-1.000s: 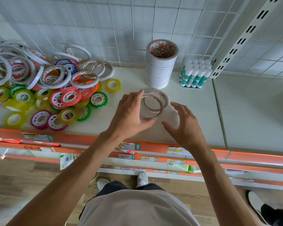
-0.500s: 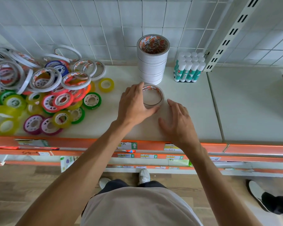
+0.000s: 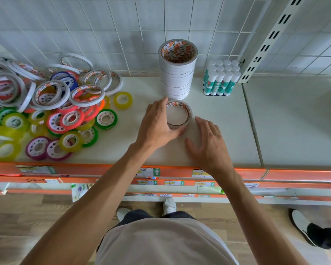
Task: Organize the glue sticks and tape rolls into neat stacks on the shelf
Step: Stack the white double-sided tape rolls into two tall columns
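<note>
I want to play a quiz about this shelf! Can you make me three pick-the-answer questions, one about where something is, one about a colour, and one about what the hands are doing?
1. Where do the glue sticks stand?
A. Right of the tall tape stack
B. In the pile of coloured rolls
C. On the floor

2. What colour is the front edge of the shelf?
A. Blue
B. Orange
C. Black

3. What is the left hand doing?
A. Hanging at the person's side
B. Holding a glue stick
C. Wrapped round a short stack of white tape rolls on the shelf

Answers:
1 A, the green and white sticks are bunched beside the stack by the back wall.
2 B, an orange strip with labels runs along it.
3 C, its fingers curl round the rolls, while the right hand lies open beside them.
</note>
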Action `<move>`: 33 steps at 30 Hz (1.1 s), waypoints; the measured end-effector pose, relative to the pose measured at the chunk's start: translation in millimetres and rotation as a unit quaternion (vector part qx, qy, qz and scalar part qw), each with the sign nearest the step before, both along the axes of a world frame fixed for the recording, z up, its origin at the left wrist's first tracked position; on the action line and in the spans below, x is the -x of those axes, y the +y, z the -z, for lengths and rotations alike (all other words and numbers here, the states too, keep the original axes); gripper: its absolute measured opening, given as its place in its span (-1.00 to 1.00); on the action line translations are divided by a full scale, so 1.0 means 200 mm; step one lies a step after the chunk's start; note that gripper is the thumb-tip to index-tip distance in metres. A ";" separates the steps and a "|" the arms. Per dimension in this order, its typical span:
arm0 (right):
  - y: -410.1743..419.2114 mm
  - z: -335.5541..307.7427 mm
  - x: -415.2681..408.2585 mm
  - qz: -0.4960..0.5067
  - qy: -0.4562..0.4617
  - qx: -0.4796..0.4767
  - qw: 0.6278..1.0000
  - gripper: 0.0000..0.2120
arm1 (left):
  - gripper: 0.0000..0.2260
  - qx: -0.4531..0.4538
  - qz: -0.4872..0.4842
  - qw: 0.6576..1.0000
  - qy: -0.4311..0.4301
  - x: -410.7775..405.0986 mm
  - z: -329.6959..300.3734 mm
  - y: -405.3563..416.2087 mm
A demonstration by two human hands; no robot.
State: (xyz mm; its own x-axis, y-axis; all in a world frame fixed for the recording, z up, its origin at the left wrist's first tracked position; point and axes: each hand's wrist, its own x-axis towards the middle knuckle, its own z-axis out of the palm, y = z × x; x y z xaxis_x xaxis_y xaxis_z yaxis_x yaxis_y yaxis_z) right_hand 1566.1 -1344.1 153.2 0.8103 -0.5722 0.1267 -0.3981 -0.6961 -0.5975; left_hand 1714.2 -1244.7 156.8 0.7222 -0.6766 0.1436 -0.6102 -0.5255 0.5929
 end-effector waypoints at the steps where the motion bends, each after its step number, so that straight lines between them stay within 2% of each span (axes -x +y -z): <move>1: 0.00 0.00 0.00 0.000 0.000 -0.001 1.000 -0.41 | -0.07 -0.005 0.007 1.000 0.004 0.00 0.00 0.00; 10: -0.01 0.03 0.00 -0.003 -0.008 0.001 1.000 -0.40 | -0.05 -0.048 0.012 0.999 0.022 -0.06 -0.01 0.02; 16: -0.06 0.03 -0.03 0.004 -0.011 -0.019 1.000 -0.39 | -0.13 -0.051 -0.001 0.997 0.062 -0.07 0.01 0.01; 21: -0.17 0.05 -0.08 -0.013 -0.008 -0.024 1.000 -0.45 | -0.31 -0.052 0.037 0.995 0.079 -0.13 0.00 0.06; 27: -0.17 0.06 -0.11 -0.010 -0.027 -0.029 0.999 -0.50 | -0.35 -0.061 0.080 0.990 0.098 -0.19 -0.08 0.08; 33: -0.16 0.06 -0.11 -0.008 -0.032 -0.019 0.999 -0.51 | -0.31 -0.068 0.077 0.990 0.097 -0.19 -0.10 0.07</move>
State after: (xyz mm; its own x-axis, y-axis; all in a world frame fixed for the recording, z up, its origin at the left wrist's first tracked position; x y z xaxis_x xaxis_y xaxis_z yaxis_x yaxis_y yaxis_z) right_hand 1587.9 -1376.0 140.3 0.8099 -0.5651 0.1573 -0.3469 -0.6778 -0.6483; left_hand 1751.4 -1230.1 176.4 0.6147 -0.7838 -0.0876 -0.5704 -0.5185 0.6371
